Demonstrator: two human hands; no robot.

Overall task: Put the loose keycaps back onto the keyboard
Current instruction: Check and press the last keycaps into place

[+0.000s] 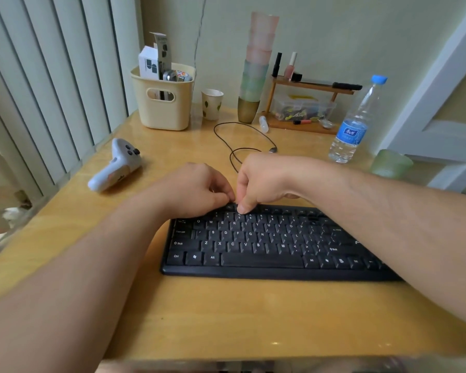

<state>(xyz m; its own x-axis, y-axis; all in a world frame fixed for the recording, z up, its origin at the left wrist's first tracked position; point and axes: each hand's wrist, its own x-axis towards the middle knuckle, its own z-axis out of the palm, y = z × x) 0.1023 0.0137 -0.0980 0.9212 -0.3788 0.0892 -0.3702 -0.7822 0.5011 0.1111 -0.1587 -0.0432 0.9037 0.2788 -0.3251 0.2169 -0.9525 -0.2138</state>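
A black keyboard (264, 246) lies on the wooden desk, its right end hidden under my right forearm. Both hands meet over its top function row, left of the middle. My left hand (197, 189) has its fingers curled, and the fingertips pinch a small black keycap (233, 205) at the row's edge; the cap is mostly hidden. My right hand (264, 179) is curled into a loose fist beside it, with the thumb pointing down and its tip pressing on the top row next to the cap. No other loose keycaps are visible.
A white game controller (116, 165) lies left of the hands. The keyboard's black cable (242, 141) loops behind them. A cream basket (163, 103), paper cup (211, 103), stacked cups (256, 74), small wooden shelf (307, 103) and water bottle (357, 122) line the back; a green cup (390, 164) stands at the right.
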